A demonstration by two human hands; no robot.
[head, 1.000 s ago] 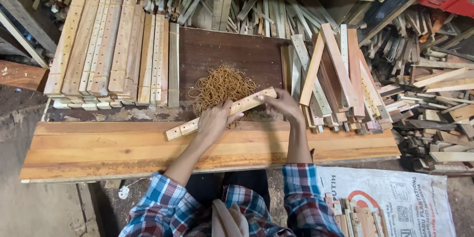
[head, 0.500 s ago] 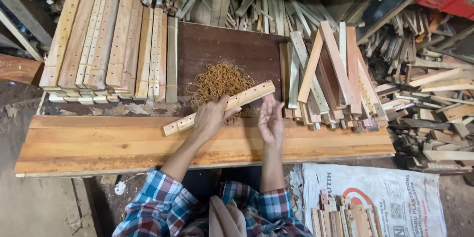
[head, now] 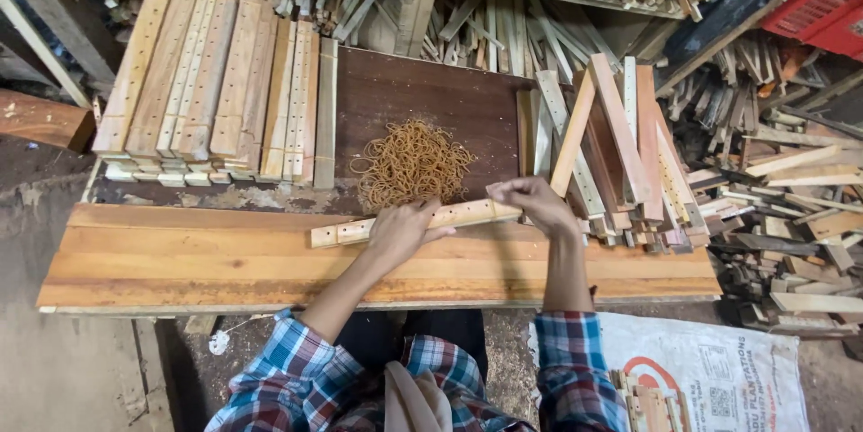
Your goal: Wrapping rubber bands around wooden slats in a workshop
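A long pale wooden slat with drilled holes [head: 337, 233] lies across the dark board, almost level. My left hand [head: 403, 227] grips it near the middle. My right hand [head: 532, 203] pinches its right end. Just behind the slat sits a heap of tan rubber bands [head: 412, 162] on the dark brown board [head: 431, 95]. In front of both hands runs a wide reddish wooden plank [head: 180, 261].
Stacks of drilled slats [head: 211, 81] lie at the left. A leaning pile of slats [head: 620, 153] stands at the right, with loose offcuts [head: 791, 207] beyond. A red crate [head: 822, 0] is at the top right, a white printed sack [head: 710, 378] at the bottom right.
My right hand moved out from the slat's middle to its right end. The slat swung from tilted to nearly level.
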